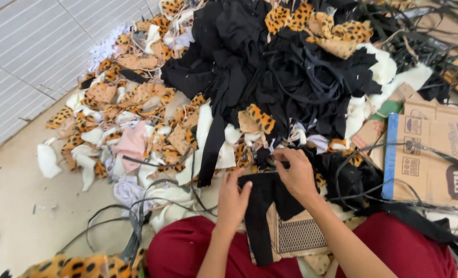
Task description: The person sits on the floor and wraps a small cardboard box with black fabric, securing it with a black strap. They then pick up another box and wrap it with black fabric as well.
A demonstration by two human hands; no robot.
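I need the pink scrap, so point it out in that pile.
In the head view the pink fabric scrap lies on the left side of the scrap heap, among leopard-print pieces and white scraps, left of the left hand.

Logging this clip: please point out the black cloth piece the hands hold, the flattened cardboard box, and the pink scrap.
black cloth piece (264, 206), head view, on its hanging middle.
flattened cardboard box (435, 149), head view, on its brown top face.
pink scrap (132, 144), head view, on its middle.

Red trousers (188, 252), bare forearms.
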